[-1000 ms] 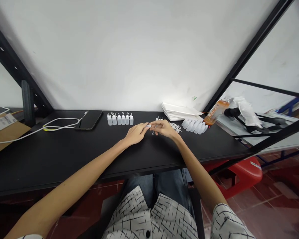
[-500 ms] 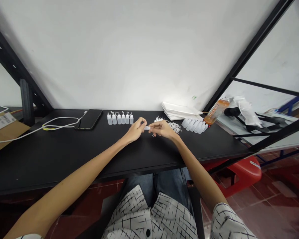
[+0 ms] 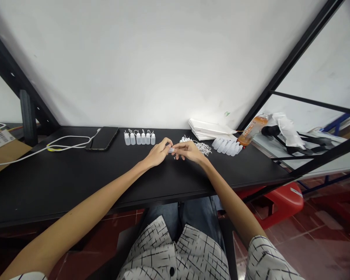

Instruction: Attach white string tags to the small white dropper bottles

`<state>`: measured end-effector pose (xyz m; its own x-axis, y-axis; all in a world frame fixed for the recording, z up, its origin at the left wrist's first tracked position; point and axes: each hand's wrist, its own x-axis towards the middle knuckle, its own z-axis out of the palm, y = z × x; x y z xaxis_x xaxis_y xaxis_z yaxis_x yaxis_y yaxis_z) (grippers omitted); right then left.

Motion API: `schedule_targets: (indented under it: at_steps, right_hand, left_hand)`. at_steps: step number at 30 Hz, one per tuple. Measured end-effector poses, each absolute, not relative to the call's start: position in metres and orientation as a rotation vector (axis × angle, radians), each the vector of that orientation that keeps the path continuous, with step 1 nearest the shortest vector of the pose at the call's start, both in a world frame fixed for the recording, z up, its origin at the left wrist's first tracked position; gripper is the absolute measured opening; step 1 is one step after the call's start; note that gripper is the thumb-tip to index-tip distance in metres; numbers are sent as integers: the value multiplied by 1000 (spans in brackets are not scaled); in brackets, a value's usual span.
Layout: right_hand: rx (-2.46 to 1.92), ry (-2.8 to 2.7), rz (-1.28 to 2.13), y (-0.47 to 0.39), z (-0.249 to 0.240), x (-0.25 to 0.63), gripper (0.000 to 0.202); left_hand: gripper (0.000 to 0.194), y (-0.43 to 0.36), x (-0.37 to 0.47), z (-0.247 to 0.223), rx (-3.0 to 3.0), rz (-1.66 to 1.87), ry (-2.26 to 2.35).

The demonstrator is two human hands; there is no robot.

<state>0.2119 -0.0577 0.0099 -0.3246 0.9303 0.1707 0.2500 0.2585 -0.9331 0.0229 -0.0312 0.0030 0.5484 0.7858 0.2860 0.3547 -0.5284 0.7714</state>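
Observation:
Over the black table, my left hand point(image 3: 160, 152) pinches a small white plastic bottle point(image 3: 171, 150). My right hand point(image 3: 189, 151) meets it from the other side, its fingers closed on the bottle's end; a bit of white string hangs below those fingers. Several small white bottles with caps and string loops point(image 3: 138, 138) stand in a row left of my hands. Just behind and right of my right hand lies a pile of white strings point(image 3: 203, 148). Farther right, several bottles without strings point(image 3: 226, 146) lie side by side.
A black phone point(image 3: 102, 139) with a white cable point(image 3: 67, 147) lies at the left, near a cardboard box point(image 3: 8, 151). White paper bags point(image 3: 211, 129) and an orange drink bottle point(image 3: 253, 130) are at the back right. A dark metal frame point(image 3: 291, 58) rises at the right.
My fingers have shifted slightly around the small bottle, with my right hand's fingers now nearer my left. The view has moved a little.

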Motion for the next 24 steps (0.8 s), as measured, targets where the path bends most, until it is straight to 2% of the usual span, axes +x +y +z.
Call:
schedule_targets:
  at_steps: [6, 15, 24]
  right_hand:
    - [-1042, -1666, 1114, -60, 12, 211, 37]
    - [-1039, -1596, 876, -52, 9, 216, 38]
    - [-991, -1601, 1078, -55, 8, 216, 42]
  left_hand:
    - [27, -36, 23, 12, 2340, 778, 952]
    - [33, -27, 23, 5, 2338, 822, 1009]
    - [31, -20, 21, -1, 2340, 898, 867]
